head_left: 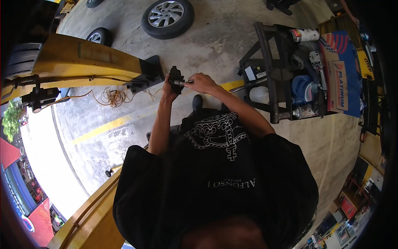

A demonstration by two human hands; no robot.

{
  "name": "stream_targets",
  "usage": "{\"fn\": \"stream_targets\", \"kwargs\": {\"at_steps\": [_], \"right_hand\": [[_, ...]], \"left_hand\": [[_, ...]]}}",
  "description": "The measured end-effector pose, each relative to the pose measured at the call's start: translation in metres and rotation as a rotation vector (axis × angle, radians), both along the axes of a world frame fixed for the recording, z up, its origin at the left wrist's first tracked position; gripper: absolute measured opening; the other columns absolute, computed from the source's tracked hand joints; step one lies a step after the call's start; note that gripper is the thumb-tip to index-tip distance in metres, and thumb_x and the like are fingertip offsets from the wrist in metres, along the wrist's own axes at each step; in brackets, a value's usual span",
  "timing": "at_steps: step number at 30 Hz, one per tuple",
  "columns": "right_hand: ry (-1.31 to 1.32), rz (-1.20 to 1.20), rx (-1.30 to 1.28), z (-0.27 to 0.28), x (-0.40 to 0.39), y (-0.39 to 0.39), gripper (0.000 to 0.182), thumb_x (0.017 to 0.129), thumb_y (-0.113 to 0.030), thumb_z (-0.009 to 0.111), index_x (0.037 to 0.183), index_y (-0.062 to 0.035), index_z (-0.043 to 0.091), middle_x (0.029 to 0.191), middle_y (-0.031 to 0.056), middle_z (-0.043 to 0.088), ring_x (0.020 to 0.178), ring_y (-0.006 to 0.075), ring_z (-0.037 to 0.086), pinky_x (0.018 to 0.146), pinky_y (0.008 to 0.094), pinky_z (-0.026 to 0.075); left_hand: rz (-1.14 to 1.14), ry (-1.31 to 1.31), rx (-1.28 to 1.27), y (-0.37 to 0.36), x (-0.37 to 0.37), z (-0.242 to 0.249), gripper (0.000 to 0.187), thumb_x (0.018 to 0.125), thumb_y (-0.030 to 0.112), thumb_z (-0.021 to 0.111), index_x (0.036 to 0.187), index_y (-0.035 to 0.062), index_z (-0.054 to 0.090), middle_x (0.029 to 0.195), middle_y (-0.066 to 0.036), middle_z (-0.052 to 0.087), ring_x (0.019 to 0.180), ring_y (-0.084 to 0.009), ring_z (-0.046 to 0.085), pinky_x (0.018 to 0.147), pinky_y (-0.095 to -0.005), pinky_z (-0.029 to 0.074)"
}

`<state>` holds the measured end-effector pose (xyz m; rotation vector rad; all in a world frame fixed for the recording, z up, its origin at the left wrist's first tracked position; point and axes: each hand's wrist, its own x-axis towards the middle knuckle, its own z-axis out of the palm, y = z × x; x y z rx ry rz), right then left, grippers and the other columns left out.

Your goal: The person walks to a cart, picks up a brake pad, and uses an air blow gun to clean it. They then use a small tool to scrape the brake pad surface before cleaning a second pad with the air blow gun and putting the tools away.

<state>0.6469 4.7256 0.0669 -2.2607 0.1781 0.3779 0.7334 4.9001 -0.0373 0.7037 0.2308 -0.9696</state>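
In front of the black shirt, my left hand is wrapped round a dark metal part, which stands roughly upright with a shiny metal piece on its right side. My right hand is closed at that side, its fingers pinching a small silver rod-like piece that meets the dark part. The fine shape of both pieces is too small to tell. Both hands are above the concrete floor, close together.
A tool cart with bottles, cans and a blue box stands at the right. On the left are a yellow lift arm and a coiled hose. A wheel lies on the floor ahead. Another person's foot shows at the top.
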Motion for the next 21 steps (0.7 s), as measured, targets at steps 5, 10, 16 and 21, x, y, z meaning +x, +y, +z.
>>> {"fn": "stream_targets", "kwargs": {"at_steps": [5,10,16,21], "right_hand": [[0.028,-0.073,-0.040,-0.005,-0.001,0.000,0.045,0.075,-0.044,0.056,0.088,-0.0033,0.066,0.084,0.0186,0.064,0.082,0.0327,0.061,0.077,0.0395,0.047],[0.011,-0.080,-0.055,-0.010,-0.004,0.004,0.039,0.074,-0.040,0.057,0.088,-0.0045,0.066,0.078,0.0177,0.063,0.078,0.0338,0.061,0.072,0.0409,0.047],[0.041,-0.086,-0.038,-0.014,-0.009,0.012,0.043,0.074,-0.044,0.056,0.085,-0.0037,0.067,0.080,0.0176,0.064,0.079,0.0330,0.062,0.074,0.0395,0.048],[0.034,0.006,-0.025,-0.019,-0.014,0.019,0.044,0.074,-0.044,0.055,0.085,-0.0039,0.067,0.080,0.0175,0.064,0.079,0.0333,0.062,0.074,0.0400,0.048]], "left_hand": [[0.060,0.053,-0.031,-0.002,0.000,0.008,0.044,0.090,0.042,0.031,0.106,0.0077,0.054,0.090,-0.011,0.060,0.077,-0.0232,0.059,0.066,-0.0364,0.049],[0.091,0.044,0.091,0.004,0.001,0.006,0.046,0.089,0.045,0.032,0.109,0.0086,0.053,0.093,-0.012,0.060,0.076,-0.0253,0.059,0.067,-0.0367,0.050],[0.142,0.077,0.030,0.011,0.001,-0.003,0.047,0.088,0.045,0.032,0.110,0.0082,0.051,0.091,-0.014,0.060,0.077,-0.0258,0.058,0.065,-0.0364,0.048],[0.177,0.141,-0.070,0.011,0.003,-0.012,0.046,0.087,0.043,0.032,0.107,0.0074,0.052,0.089,-0.014,0.059,0.076,-0.0259,0.056,0.065,-0.0366,0.047]]}}
